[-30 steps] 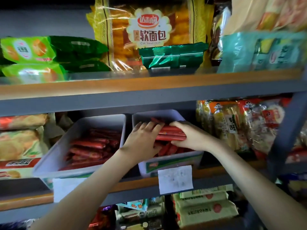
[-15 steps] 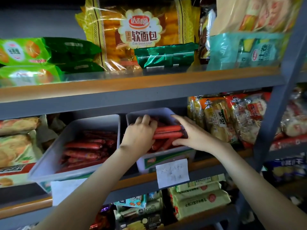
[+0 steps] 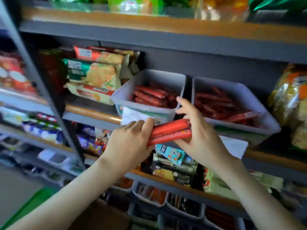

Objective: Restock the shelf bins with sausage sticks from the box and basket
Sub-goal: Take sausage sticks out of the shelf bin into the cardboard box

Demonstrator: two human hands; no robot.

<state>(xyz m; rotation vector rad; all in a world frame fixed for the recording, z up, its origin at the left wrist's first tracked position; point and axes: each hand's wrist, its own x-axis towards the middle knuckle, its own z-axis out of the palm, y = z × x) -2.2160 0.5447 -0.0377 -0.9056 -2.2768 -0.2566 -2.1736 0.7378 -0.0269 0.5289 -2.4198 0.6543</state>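
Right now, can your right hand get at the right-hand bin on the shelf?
Probably yes. The right hand is by the front corner of the right-hand bin, whose open top has nothing across it. It does hold a bundle of sausage sticks together with the left hand.

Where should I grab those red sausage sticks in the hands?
Probably round the middle of the sausage sticks, from above: they lie sideways as a long bundle, and the left hand and right hand cover both ends, leaving only the middle bare.
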